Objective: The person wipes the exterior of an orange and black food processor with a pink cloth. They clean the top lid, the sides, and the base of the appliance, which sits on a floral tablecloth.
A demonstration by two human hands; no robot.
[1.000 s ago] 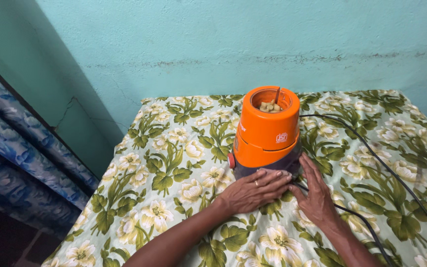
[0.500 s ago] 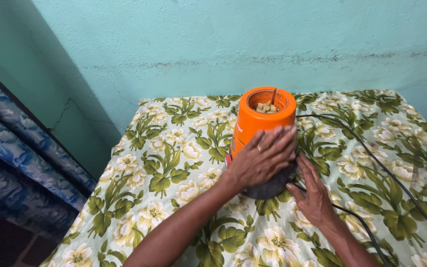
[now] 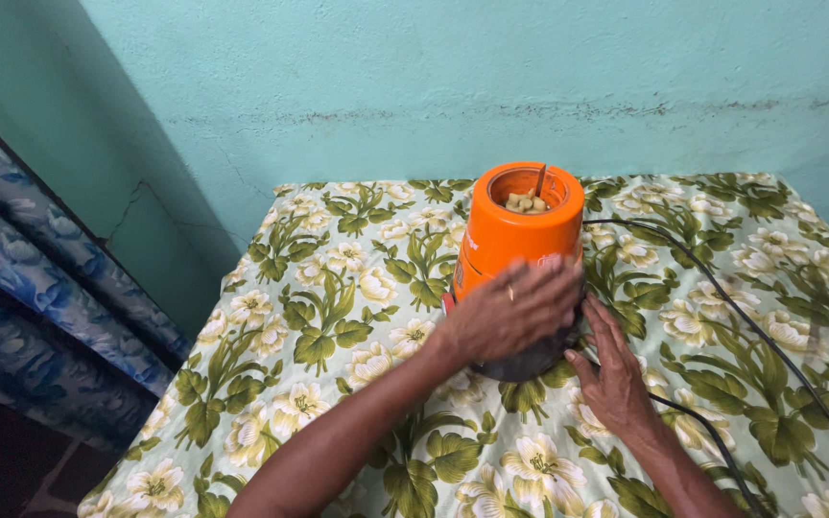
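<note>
With the orange grinder [image 3: 520, 251] upright mid-way along the floral tablecloth [image 3: 338, 326], I've got my left hand [image 3: 515, 312] flat on its front, fingers together, right hand [image 3: 611, 374] fingers extended bracing the base beside the black cord [image 3: 722, 297].

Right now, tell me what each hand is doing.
Left hand: open, palm pressed flat on the side of the orange grinder.
Right hand: open, fingertips at the grinder's base, holding nothing.
</note>
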